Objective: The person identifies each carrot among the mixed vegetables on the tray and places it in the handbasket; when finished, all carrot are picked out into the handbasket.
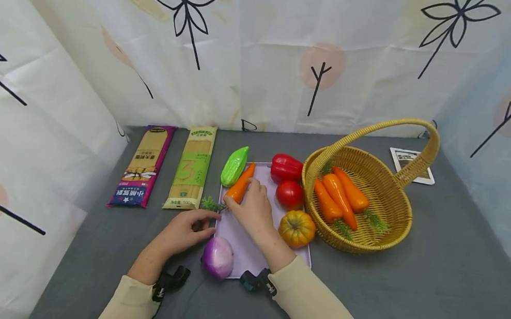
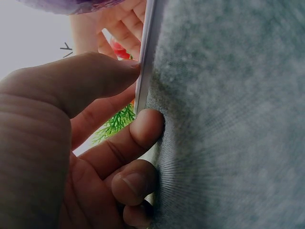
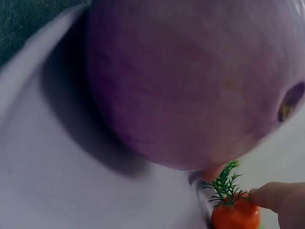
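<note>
My right hand (image 1: pixel 255 212) holds an orange carrot (image 1: pixel 240 184) between thumb and fingers at the upper left of the lilac tray (image 1: pixel 244 252). The carrot's green top points toward my left hand (image 1: pixel 188 231). In the left wrist view, my left thumb touches the tray rim (image 2: pixel 144 71), while the other fingers rest loosely curled at the grey cloth. A purple onion (image 1: pixel 218 257) lies at the tray's near left corner, and it fills much of the right wrist view. Beyond the carrot is a green pepper-like vegetable (image 1: pixel 234 166).
Along the tray's right side are a red bell pepper (image 1: pixel 286 168), a tomato (image 1: pixel 290 194) and a yellow pumpkin (image 1: pixel 297 229). A wicker basket (image 1: pixel 401 216) with 3 carrots stands further right, a small white-framed card (image 1: pixel 425 176) behind it. Noodle packs, purple (image 1: pixel 143 166) and green (image 1: pixel 192 168), lie left.
</note>
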`<state>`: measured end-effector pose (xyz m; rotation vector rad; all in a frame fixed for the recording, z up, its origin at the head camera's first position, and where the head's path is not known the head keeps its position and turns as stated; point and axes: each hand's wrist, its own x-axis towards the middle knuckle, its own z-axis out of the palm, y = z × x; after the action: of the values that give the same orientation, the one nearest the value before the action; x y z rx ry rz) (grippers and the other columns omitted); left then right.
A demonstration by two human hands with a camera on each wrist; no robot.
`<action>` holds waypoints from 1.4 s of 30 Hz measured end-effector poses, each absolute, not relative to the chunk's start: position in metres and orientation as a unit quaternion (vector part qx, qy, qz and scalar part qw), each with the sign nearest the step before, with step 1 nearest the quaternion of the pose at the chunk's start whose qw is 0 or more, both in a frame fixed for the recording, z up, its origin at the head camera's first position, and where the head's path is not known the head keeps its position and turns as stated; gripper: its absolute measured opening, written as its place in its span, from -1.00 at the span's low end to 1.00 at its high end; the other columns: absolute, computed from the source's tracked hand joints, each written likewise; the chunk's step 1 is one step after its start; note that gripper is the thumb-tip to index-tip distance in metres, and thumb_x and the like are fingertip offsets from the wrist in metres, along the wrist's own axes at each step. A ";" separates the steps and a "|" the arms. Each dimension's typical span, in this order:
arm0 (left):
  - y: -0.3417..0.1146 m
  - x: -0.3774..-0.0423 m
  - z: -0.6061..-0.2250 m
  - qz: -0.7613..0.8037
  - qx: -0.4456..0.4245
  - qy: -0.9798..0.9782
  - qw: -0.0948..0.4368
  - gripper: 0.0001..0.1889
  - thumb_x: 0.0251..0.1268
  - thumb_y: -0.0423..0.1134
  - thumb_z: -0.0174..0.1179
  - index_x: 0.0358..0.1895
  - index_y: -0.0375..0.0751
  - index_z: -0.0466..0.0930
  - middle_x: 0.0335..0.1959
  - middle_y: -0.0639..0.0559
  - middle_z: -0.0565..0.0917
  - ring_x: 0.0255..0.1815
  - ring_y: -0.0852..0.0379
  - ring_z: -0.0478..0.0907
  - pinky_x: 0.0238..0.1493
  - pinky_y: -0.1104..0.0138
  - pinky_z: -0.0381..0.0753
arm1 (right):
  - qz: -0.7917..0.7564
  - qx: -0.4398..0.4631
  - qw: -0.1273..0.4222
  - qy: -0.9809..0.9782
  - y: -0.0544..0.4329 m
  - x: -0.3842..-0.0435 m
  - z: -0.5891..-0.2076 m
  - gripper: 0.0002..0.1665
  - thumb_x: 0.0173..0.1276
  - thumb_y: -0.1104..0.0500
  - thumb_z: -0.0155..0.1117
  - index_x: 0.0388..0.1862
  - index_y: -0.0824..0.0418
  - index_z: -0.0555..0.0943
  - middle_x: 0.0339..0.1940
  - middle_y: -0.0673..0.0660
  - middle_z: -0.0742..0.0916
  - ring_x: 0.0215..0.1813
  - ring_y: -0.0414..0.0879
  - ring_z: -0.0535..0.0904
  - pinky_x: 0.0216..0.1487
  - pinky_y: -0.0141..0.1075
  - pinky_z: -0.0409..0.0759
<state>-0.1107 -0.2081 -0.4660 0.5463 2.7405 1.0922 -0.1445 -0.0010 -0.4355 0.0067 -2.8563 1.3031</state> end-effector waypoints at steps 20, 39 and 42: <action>-0.207 -0.111 -0.466 0.364 0.181 0.911 0.070 -0.68 0.34 -0.22 0.38 0.14 -0.02 0.71 -0.38 0.19 0.53 -0.34 0.15 0.45 -0.30 0.30 0.47 | 0.400 0.023 -0.012 -0.916 0.001 -0.147 -0.443 -0.40 0.42 -0.13 0.33 0.35 0.09 0.58 0.14 0.29 0.38 -0.04 0.08 0.49 -0.05 -0.21 0.60; -0.207 -0.110 -0.465 0.366 0.174 0.911 0.081 -0.66 0.36 -0.19 0.38 0.17 0.04 0.70 -0.37 0.19 0.53 -0.30 0.13 0.46 -0.25 0.29 0.49 | 0.460 0.078 0.104 -0.878 0.023 -0.137 -0.397 -0.63 0.27 0.18 0.43 0.07 0.13 0.66 -0.10 0.11 0.66 -0.13 0.00 0.54 -0.08 -0.12 0.55; -0.207 -0.110 -0.465 0.366 0.171 0.911 0.084 -0.66 0.36 -0.18 0.38 0.18 0.05 0.70 -0.38 0.18 0.53 -0.29 0.13 0.46 -0.25 0.30 0.49 | 0.489 0.089 0.127 -0.858 0.026 -0.128 -0.377 -0.57 0.27 0.16 0.46 0.12 0.14 0.64 -0.06 0.06 0.67 -0.14 -0.05 0.55 -0.11 -0.16 0.59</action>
<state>-0.1101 -0.2074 -0.4650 0.5099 2.7184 1.0914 -0.1277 0.0264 -0.3771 0.2602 -2.4987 1.4231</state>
